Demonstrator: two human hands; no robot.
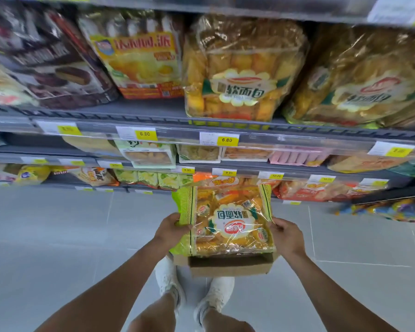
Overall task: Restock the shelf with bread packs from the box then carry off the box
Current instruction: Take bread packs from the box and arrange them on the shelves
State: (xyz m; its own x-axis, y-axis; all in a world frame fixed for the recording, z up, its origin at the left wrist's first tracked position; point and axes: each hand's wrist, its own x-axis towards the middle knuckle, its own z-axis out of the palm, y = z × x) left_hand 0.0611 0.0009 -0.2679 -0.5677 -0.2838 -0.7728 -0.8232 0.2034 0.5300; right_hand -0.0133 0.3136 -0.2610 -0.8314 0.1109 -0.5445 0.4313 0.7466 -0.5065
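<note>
A clear plastic pack of small yellow bread rolls with a green side strip (228,221) is held between both hands, above the open brown cardboard box (228,265) that sits on the pale grey tiled floor (58,236) just in front of the person's white shoes (168,281). The left hand (170,227) grips the pack's green left edge, fingers curled around it. The right hand (286,234) clasps the pack's right edge, thumb on top. The label on the pack reads upside down from this view.

Beyond the pack stands the grey metal shelf unit (153,111) with yellow price tags (227,140) along its rails. On the upper shelf two matching large bread packs stand upright: one at the centre (244,68), another to its right (359,77), the two touching. Left of them stand a yellow-and-orange cake pack (139,61) and a dark brown chocolate cake pack (46,58). Lower shelves carry assorted snack packets, too blurred to read.
</note>
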